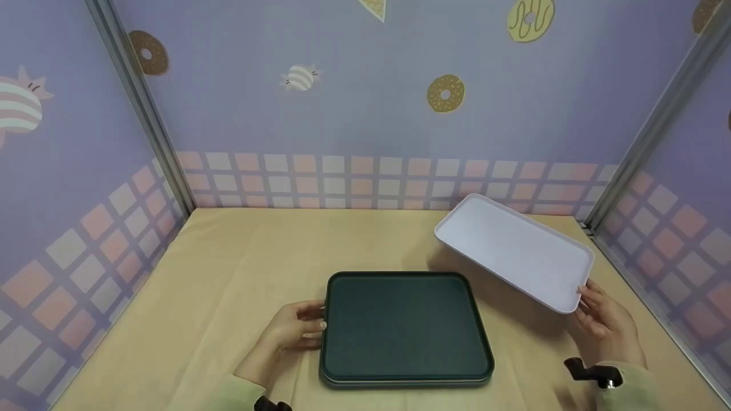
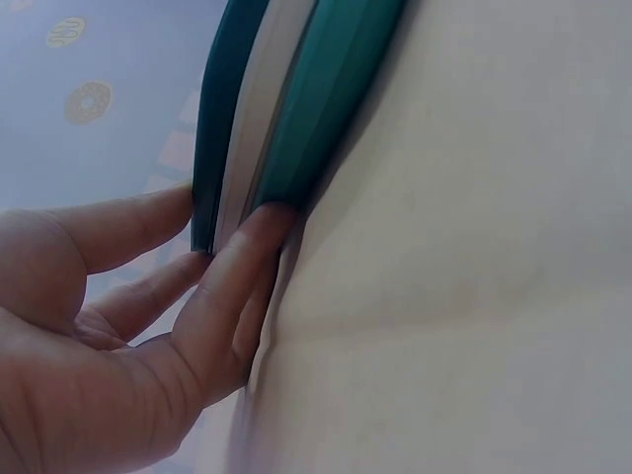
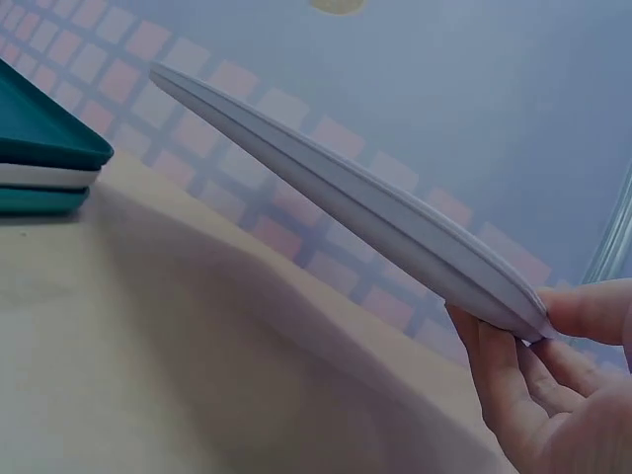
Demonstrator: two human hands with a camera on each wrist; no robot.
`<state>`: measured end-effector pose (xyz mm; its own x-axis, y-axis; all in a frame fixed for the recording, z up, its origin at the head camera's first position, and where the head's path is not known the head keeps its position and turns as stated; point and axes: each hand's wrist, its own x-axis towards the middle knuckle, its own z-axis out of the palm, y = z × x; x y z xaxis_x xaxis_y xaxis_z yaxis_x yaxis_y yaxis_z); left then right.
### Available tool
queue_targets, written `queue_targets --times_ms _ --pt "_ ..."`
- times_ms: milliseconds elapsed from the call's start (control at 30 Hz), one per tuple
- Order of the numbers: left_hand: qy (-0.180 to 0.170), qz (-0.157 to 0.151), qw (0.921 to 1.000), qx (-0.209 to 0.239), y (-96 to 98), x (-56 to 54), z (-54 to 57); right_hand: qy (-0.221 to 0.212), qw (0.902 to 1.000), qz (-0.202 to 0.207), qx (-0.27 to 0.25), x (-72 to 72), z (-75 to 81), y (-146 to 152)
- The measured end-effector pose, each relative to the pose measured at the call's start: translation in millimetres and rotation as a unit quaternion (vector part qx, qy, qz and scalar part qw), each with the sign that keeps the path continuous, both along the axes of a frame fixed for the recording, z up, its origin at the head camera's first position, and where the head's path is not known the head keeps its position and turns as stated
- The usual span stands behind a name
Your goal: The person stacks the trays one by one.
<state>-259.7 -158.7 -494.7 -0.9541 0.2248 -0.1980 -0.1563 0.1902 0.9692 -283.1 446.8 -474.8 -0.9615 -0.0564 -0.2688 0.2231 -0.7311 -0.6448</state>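
Observation:
In the head view, a stack of trays lies on the table, its top one a dark green tray (image 1: 405,325). The left wrist view shows a white tray (image 2: 259,128) sandwiched in the stack above a green tray (image 2: 331,94). My left hand (image 1: 294,326) touches the left side of this stack, fingertips against the rims. Raised and tilted over the table at the right is a separate white rectangular tray (image 1: 514,251). My right hand (image 1: 608,319) grips it by its near right corner, thumb on top and fingers beneath (image 3: 504,370).
A yellowish cloth (image 1: 257,257) covers the table. Patterned panels (image 1: 365,125) enclose the back and both sides, with metal posts (image 1: 151,114) at the rear corners. The raised tray casts a shadow on the cloth.

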Motion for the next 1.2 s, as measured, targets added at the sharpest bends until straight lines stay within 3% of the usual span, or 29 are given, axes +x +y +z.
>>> queue_targets --times_ms 133,433,800,933,1067,1200 --pt "0.002 -0.002 1.0 0.003 0.2 0.0 -0.3 -0.002 1.0 0.008 -0.004 0.5 5.0 -10.6" --pt "0.016 0.007 0.9998 -0.009 2.4 0.2 -0.8 0.027 0.9916 0.037 0.121 -3.4 11.3 -30.7" --pt "0.018 0.01 0.9997 -0.015 2.5 1.8 2.9 0.043 0.9859 0.07 0.146 -5.5 13.5 -55.9" --pt "0.03 0.064 0.9973 -0.019 6.7 1.7 6.9 0.066 0.9794 0.094 0.166 -7.1 13.4 -66.3" --pt "0.064 0.133 0.989 -0.015 12.3 2.0 11.4 0.076 0.9752 0.108 0.177 -8.2 13.1 -76.0" --pt "0.09 0.164 0.9822 0.018 16.4 3.1 14.1 0.077 0.9726 0.124 0.181 -8.0 12.2 -85.2"
